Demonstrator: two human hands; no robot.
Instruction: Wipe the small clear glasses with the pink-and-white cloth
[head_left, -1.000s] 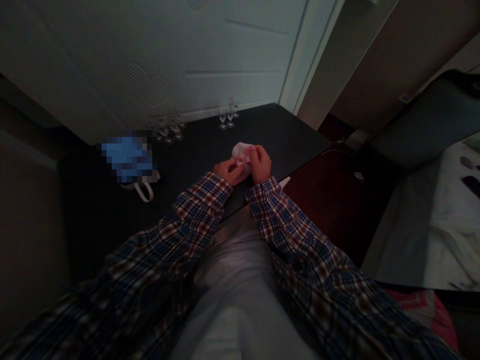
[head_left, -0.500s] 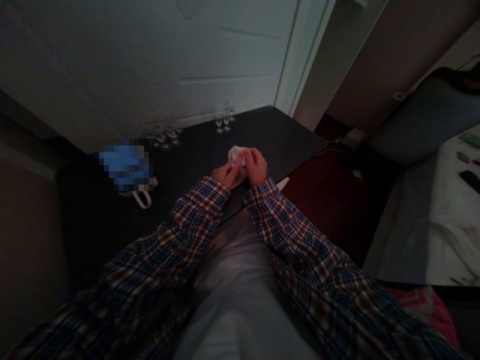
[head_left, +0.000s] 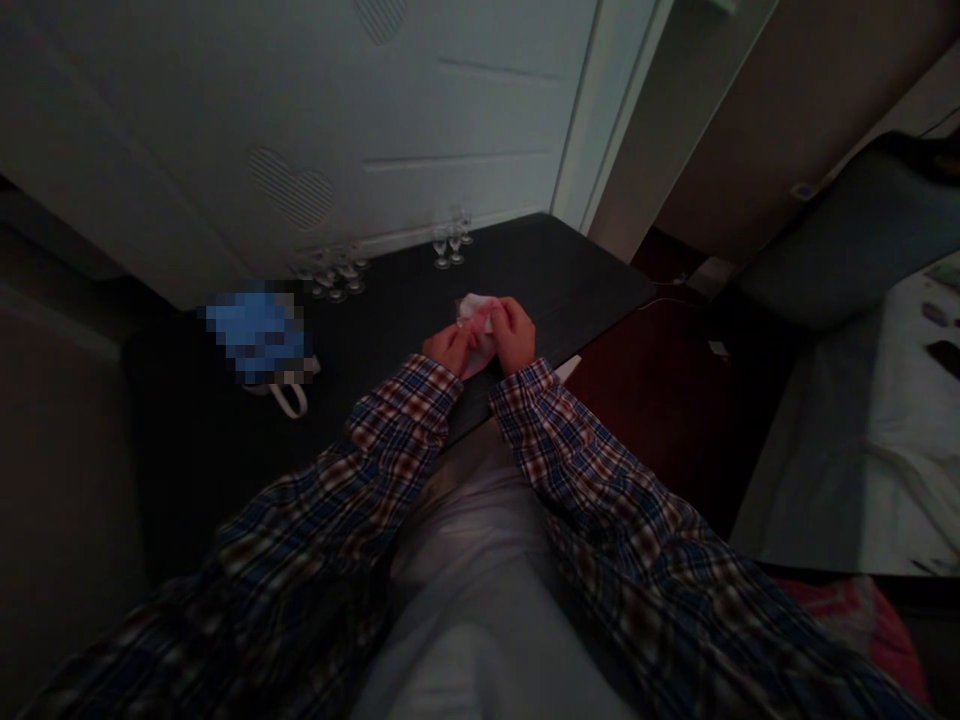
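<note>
Both my hands meet over the near edge of a black table (head_left: 570, 270). My left hand (head_left: 448, 349) and my right hand (head_left: 514, 335) are closed on a small crumpled white and pink cloth (head_left: 474, 312) held between them, just above the tabletop. The room is dim and what lies inside the cloth cannot be made out. Plaid sleeves cover both forearms.
Several small stemmed glasses (head_left: 334, 275) stand at the table's far edge by the white wall, with two more stemmed glasses (head_left: 448, 245) to their right. A blue object with a white strap (head_left: 262, 340) lies at the left. A bed (head_left: 862, 440) is at the right.
The hands stay together on the cloth and shift only slightly; the cloth looks more bunched and lower between the fingers than a second ago.
</note>
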